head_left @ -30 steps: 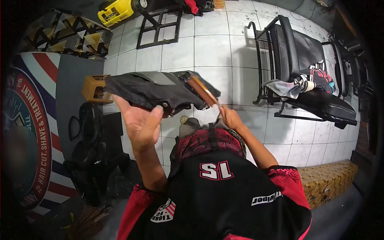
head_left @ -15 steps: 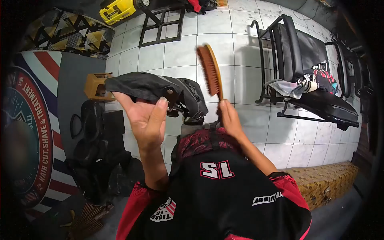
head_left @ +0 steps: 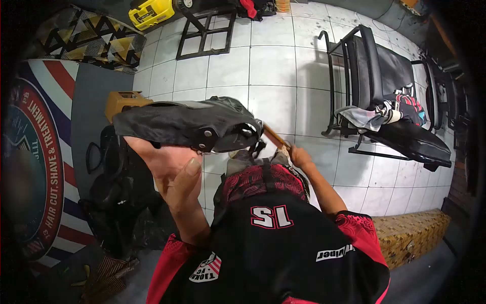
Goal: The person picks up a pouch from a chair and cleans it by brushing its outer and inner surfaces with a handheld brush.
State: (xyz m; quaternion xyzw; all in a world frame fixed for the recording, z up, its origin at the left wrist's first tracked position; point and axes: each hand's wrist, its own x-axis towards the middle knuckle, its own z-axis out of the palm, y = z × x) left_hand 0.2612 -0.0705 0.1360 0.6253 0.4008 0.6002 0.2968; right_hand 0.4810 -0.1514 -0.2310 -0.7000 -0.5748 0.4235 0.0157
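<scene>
Black bag (head_left: 169, 122) lies on the open left hand (head_left: 173, 169); right hand (head_left: 298, 156) grips the brush (head_left: 274, 136) by the bag

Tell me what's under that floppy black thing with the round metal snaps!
The person's bare left hand is underneath, with some palm and the thumb showing. The black thing covers the other fingers, so I can't see those.

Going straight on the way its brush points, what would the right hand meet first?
The right hand, brush leading, would probably meet the dark item on the left hand first, though depth is unclear.
</scene>
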